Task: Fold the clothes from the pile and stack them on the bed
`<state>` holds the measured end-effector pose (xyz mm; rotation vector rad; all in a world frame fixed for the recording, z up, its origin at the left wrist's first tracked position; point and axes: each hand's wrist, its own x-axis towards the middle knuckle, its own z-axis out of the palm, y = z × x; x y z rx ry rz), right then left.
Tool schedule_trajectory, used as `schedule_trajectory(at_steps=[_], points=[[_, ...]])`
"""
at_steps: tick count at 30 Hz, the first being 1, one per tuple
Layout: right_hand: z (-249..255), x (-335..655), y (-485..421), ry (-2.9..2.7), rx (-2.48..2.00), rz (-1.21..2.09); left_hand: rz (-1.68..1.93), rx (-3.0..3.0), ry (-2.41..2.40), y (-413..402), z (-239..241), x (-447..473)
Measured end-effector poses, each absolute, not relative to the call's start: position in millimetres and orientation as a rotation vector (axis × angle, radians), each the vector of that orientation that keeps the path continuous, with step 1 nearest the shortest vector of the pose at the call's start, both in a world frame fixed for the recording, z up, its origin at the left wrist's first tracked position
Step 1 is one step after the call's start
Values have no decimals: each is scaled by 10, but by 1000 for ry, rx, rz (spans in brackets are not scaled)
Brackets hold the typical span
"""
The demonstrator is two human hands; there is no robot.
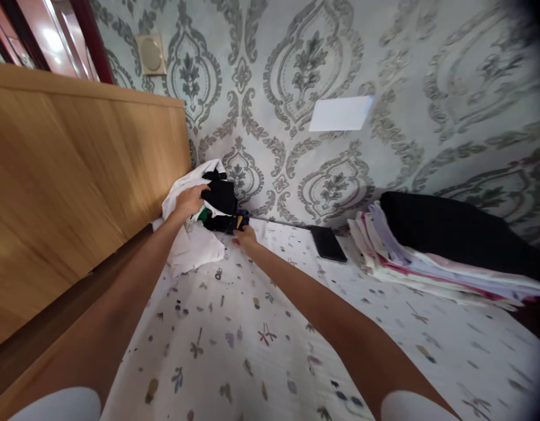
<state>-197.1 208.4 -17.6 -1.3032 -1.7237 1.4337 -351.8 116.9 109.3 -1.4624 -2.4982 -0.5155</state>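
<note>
A heap of clothes lies at the far left of the bed, against the wall and beside the wooden panel. In it are a white garment (195, 251), a black cloth (221, 196) and a dark navy garment (221, 223) with a yellow patch. My left hand (190, 202) reaches into the heap, its fingers closed at the edge of the black cloth. At the heap's right side, my right hand (245, 235) pinches the dark navy garment. A bit of green cloth (204, 216) shows between the hands. The fingertips of both hands are partly hidden.
Folded clothes (410, 263) in several layers, a black one (454, 228) on top, are stacked at the right. A black flat phone-like object (328, 243) lies near the wall. A wooden panel (90, 164) bounds the left side. The patterned sheet (243, 327) covers the bed.
</note>
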Motion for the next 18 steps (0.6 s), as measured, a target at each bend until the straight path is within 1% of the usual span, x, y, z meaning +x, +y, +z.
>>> schedule_trajectory(at_steps=[4, 8, 13, 18], points=[[-362, -2210, 2090, -1716, -1373, 1336, -730, -1522, -2497, 1240, 1025, -3704], [-413, -2332, 2151, -1694, -1397, 1346, -909, -1568, -2486, 1311, 964, -3850], [-397, -2347, 2229, -1588, -1407, 1397, -955, -1568, -2486, 1340, 917, -3872], [-581, -2325, 1901, -1556, -1172, 1428, -999, -1611, -2475, 1360, 902, -3918]])
